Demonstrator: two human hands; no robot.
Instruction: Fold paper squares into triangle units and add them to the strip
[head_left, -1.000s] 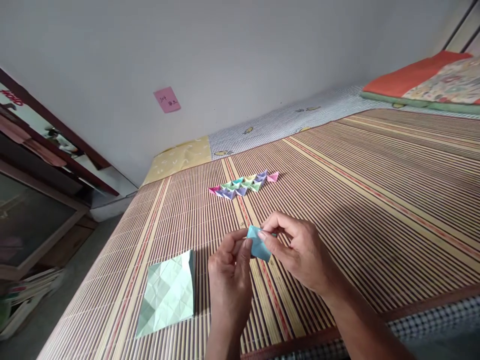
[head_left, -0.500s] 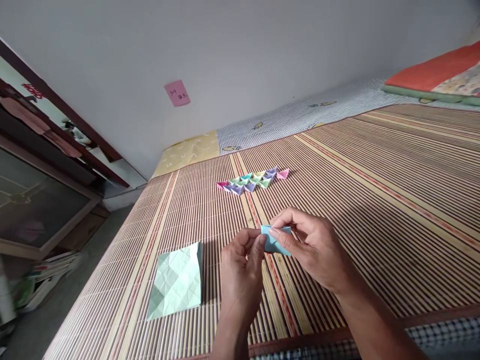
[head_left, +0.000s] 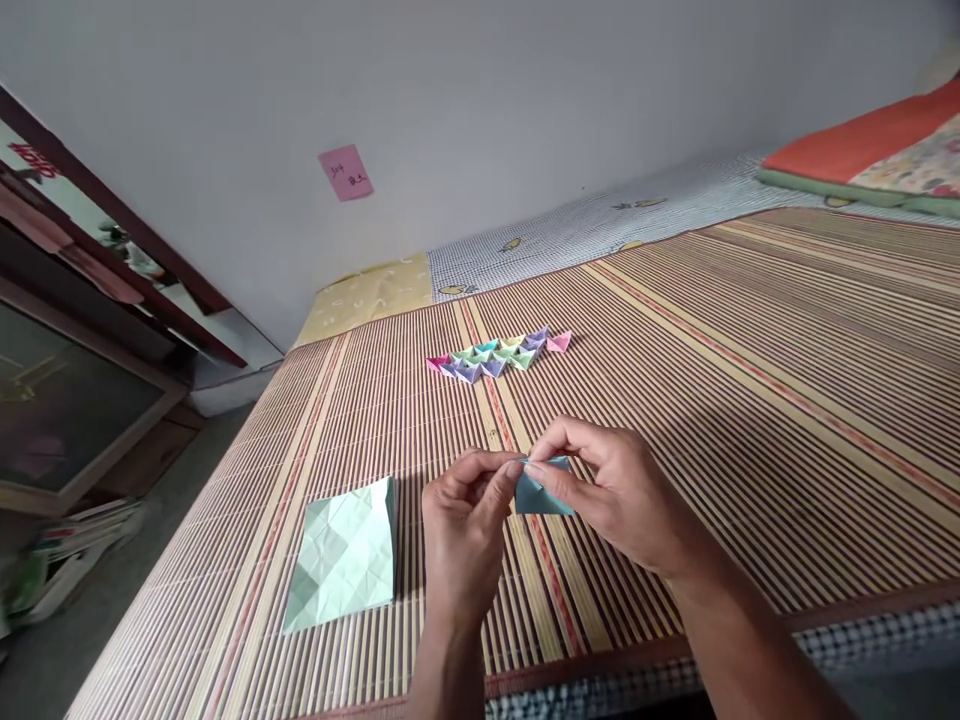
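Note:
A small folded blue paper (head_left: 541, 496) is pinched between my two hands, above the striped bamboo mat (head_left: 645, 360). My left hand (head_left: 471, 498) grips its upper left corner with thumb and forefinger. From the other side, my right hand (head_left: 598, 482) closes thumb and fingers on the top edge, and the two sets of fingertips nearly meet there. Beyond my hands, several small folded paper boats (head_left: 495, 356) in mixed colours stand close together in rows. To the left of my left hand lies a creased pale green sheet of paper (head_left: 343, 555), its right edge raised.
A pink note (head_left: 346, 172) with handwriting is stuck on the wall. Folded orange and floral bedding (head_left: 870, 150) sits at the far right. At the left are a glass-panelled cabinet (head_left: 82, 400) and, low on the floor, a pile of papers (head_left: 82, 545).
My left fingertips have moved up to the blue paper's top edge, close to my right fingertips. The paper now tilts so that its face looks darker. The whole view has shifted slightly.

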